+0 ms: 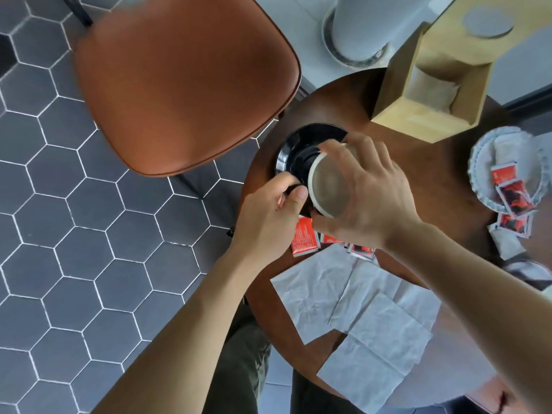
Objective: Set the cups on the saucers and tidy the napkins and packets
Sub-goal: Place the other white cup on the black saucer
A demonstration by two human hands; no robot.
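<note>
The left hand (pixel 270 209) is pinching the near rim of the black saucer (pixel 301 150), steadying it on the tabletop (pixel 343 103); its grip is curled tight around that edge. Just right of it, the right hand (pixel 367 192) is grasping the cup (pixel 327 189) from above, fingers spread wide around its rim, the cup tilting over the saucer. To seat it well, the cup probably wants levelling and centring before letting go. Below both grips, red packets (pixel 304 237) and napkins (pixel 358 309) are lying loose.
</note>
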